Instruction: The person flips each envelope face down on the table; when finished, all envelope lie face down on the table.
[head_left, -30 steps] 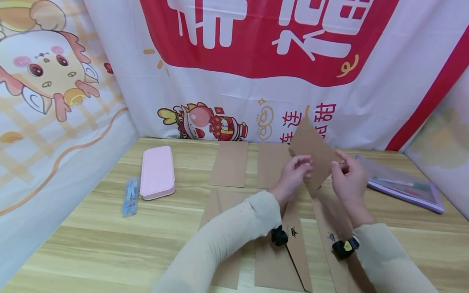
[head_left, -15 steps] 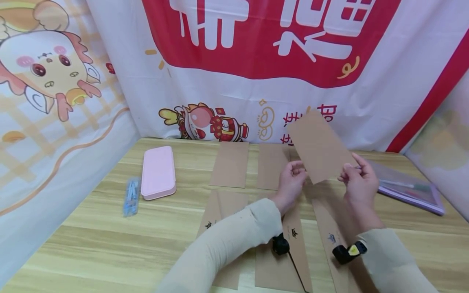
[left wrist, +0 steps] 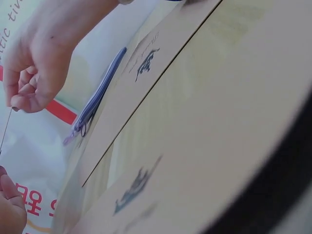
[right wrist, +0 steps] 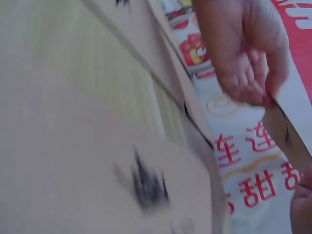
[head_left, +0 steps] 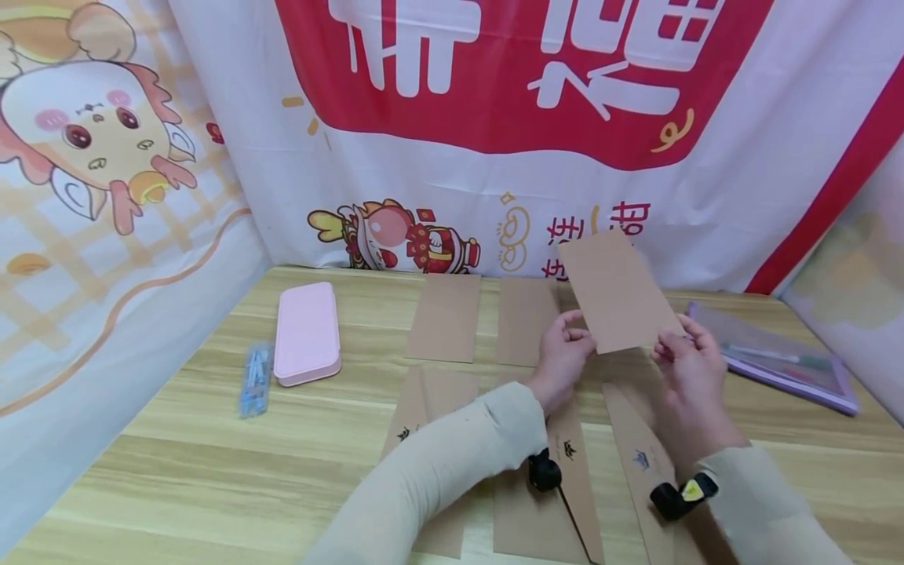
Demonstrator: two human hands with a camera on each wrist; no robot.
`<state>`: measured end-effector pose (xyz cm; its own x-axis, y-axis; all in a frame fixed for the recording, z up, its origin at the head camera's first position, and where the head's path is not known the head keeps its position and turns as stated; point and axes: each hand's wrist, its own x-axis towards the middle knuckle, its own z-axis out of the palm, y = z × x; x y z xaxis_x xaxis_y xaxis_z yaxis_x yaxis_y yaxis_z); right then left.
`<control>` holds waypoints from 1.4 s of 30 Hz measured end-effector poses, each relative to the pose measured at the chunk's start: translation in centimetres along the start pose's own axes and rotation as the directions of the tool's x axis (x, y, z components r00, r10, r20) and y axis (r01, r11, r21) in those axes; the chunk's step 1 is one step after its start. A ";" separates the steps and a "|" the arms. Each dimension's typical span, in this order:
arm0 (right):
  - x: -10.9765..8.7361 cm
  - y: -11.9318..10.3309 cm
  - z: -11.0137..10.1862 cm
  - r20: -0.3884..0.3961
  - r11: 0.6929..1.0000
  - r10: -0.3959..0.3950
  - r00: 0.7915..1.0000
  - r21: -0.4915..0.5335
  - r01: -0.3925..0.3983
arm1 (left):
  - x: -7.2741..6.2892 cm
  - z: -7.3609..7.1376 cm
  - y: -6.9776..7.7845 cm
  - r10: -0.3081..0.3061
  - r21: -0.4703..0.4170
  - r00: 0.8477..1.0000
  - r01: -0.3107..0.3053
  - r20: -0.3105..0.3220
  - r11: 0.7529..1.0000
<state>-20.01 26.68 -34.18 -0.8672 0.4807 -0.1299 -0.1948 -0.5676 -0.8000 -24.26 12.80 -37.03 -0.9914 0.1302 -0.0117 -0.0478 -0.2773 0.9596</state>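
A rectangular brown kraft card (head_left: pixel 617 290) is held up, tilted, over the back right of the table. My left hand (head_left: pixel 563 359) pinches its lower left corner between thumb and fingers, and my right hand (head_left: pixel 694 377) pinches the lower right corner. The right wrist view catches the card (right wrist: pixel 287 136) nearly edge-on between both hands, with a narrow gap between two layers. Below my arms lie kraft envelopes with pointed flaps and a dark crown print: a left one (head_left: pixel 441 534), a middle one (head_left: pixel 533 514) and a right one (head_left: pixel 636 455), partly covered by sleeves and wrists.
Two plain kraft cards lie behind the envelopes, a left card (head_left: pixel 443 318) and a right card (head_left: pixel 524 322). A pink case (head_left: pixel 306 329) and a clear blue packet (head_left: pixel 255 380) are at left. A purple-edged zip pouch (head_left: pixel 784 357) lies at right, before the printed cloth backdrop (head_left: pixel 424 173).
The card was turned from a steep diamond position to show its broad face. My right hand moved right and slightly down; the card then dropped a little. The things on the table stay put.
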 end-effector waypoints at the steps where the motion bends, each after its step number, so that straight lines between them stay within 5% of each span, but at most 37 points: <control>1: 0.2 -0.2 -0.3 0.042 0.999 0.007 0.999 -0.048 -0.005 | 0.1 0.0 0.0 -0.001 0.009 1.000 0.001 -0.007 1.000; 5: 1.2 -1.6 -1.9 0.257 0.964 0.071 0.964 -0.267 0.000 | 0.5 -0.1 0.3 -0.004 0.054 1.000 0.005 -0.017 0.999; 10: 3.1 -3.6 -3.7 0.457 0.879 0.250 0.854 -0.476 -0.003 | 0.9 -0.2 0.5 -0.021 0.099 1.000 0.023 -0.018 0.995; 13: 4.3 -4.5 -4.4 0.513 0.826 0.338 0.789 -0.564 0.012 | 1.2 -0.2 0.4 -0.031 0.135 1.000 0.031 0.000 0.990; 15: 4.9 -5.0 -4.9 0.518 0.780 0.377 0.768 -0.625 0.039 | 1.3 -0.1 0.2 -0.043 0.168 0.999 0.040 0.014 0.985; 20: 6.0 -5.3 -5.9 0.456 0.645 0.443 0.772 -0.760 0.078 | 1.4 0.4 -0.3 -0.106 0.229 0.994 0.097 0.027 0.969; 28: 6.7 -4.8 -7.5 0.391 0.548 0.521 0.759 -0.835 0.053 | 1.4 0.7 -1.2 -0.172 0.291 0.983 0.148 0.060 0.945; 33: 7.0 -4.3 -7.9 0.375 0.529 0.554 0.743 -0.848 0.034 | 1.4 0.8 -1.2 -0.204 0.339 0.976 0.165 0.080 0.926; 42: 7.5 -3.2 -8.2 0.385 0.515 0.570 0.726 -0.856 0.050 | 1.2 0.5 -1.1 -0.248 0.456 0.968 0.211 0.023 0.865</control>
<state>-22.17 37.62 -37.38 -0.9171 -0.2316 -0.3245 0.2486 0.3041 -0.9196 -25.31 13.77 -37.96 -0.9454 0.2173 -0.2431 -0.1948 0.2212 0.9556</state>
